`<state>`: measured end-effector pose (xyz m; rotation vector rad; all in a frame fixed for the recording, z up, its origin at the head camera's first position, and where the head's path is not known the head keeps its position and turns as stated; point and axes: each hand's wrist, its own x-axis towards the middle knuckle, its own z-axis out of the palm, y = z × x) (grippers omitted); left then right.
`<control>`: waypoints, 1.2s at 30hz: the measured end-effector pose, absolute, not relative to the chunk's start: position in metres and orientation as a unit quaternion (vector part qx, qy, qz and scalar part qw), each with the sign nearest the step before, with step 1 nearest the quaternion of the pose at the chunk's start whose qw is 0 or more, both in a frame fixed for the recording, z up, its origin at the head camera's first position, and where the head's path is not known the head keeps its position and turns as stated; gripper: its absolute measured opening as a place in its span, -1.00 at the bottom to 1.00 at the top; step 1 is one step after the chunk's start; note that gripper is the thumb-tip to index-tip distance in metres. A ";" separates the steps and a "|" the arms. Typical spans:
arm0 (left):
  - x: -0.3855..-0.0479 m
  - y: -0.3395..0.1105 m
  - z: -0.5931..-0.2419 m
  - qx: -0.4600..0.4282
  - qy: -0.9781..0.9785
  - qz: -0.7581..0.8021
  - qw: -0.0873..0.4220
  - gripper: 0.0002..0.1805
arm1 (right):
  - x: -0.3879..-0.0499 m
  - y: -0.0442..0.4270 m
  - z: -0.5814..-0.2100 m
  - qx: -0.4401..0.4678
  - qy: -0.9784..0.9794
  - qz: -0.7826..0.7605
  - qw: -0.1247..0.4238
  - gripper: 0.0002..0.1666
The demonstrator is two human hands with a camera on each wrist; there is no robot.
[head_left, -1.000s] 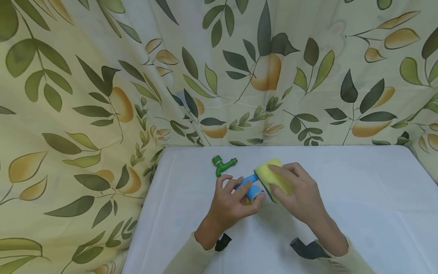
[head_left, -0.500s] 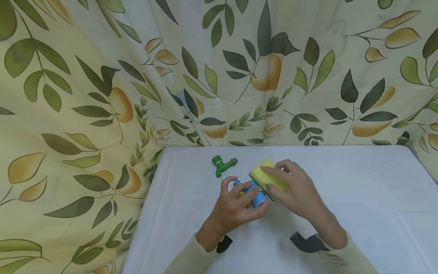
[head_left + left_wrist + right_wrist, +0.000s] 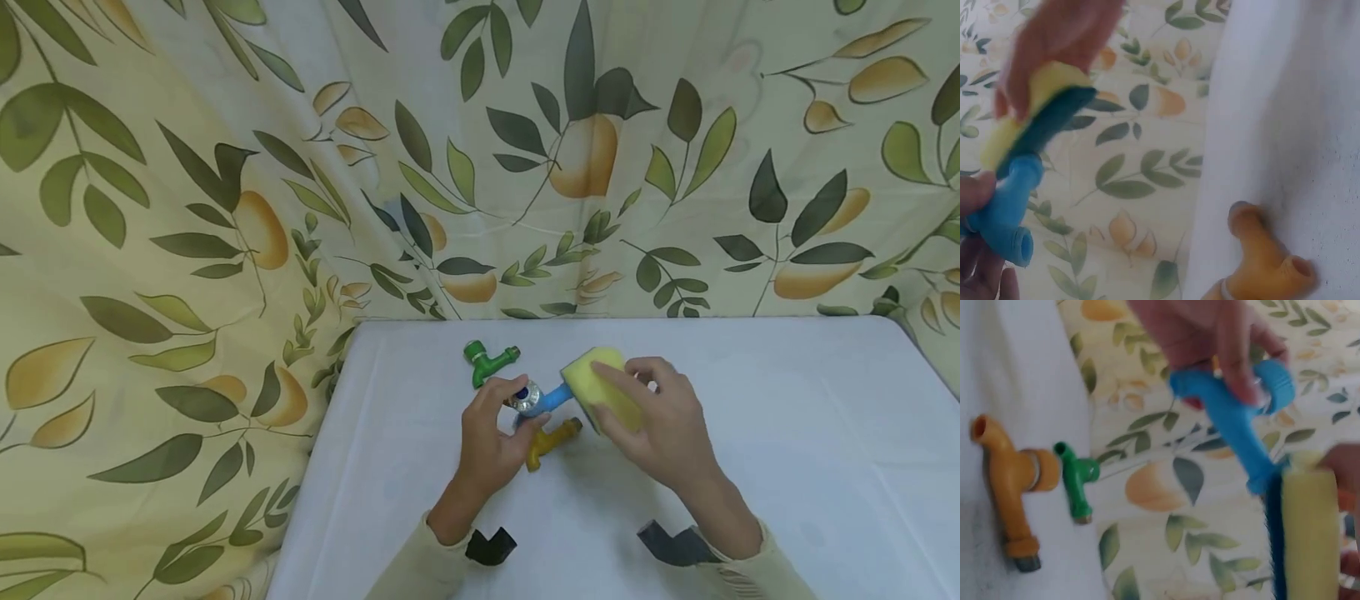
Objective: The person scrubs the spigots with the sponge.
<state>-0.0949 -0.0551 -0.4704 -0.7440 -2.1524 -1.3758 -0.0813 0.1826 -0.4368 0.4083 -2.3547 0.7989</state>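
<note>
My left hand pinches a blue plastic tap between thumb and fingers, lifted above the table; its round knob faces up in the head view. In my right hand is a yellow sponge with a dark green scouring side. That scouring side touches the threaded end of the blue tap. Below the left hand a yellow-orange tap lies on the table. Farther back, a green tap lies close to the left fingertips in the head view.
The white table extends to both sides and ends at a rounded far edge. Behind and to the left hangs a leaf-patterned curtain. Black wrist mounts stick out at both sleeves.
My left hand has turned the blue tap so its knob now faces up, uncovering the yellow-orange tap below. The sponge moved left, then back right, staying against the blue tap's end.
</note>
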 end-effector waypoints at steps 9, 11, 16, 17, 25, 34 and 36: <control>-0.094 -0.055 -0.467 -0.222 -0.758 -0.593 0.156 -0.42 | -0.084 0.186 -0.444 0.153 -0.875 0.330 0.319 -0.41; -0.095 -0.056 -0.467 -0.219 -0.742 -0.619 0.138 -0.41 | -0.084 0.186 -0.445 0.146 -0.874 0.333 0.323 -0.41; -0.099 -0.059 -0.466 -0.180 -0.694 -0.693 0.068 -0.38 | -0.084 0.187 -0.448 0.152 -0.870 0.342 0.321 -0.39; -0.099 -0.060 -0.466 -0.169 -0.687 -0.705 0.051 -0.38 | -0.084 0.187 -0.448 0.151 -0.870 0.342 0.322 -0.39; -0.102 -0.063 -0.462 -0.107 -0.663 -0.740 -0.045 -0.39 | -0.085 0.190 -0.451 0.146 -0.865 0.359 0.319 -0.39; -0.101 -0.065 -0.461 -0.098 -0.653 -0.747 -0.077 -0.39 | -0.082 0.194 -0.451 0.164 -0.855 0.405 0.279 -0.36; -0.100 -0.066 -0.461 -0.102 -0.650 -0.748 -0.082 -0.39 | -0.082 0.195 -0.451 0.162 -0.852 0.419 0.268 -0.36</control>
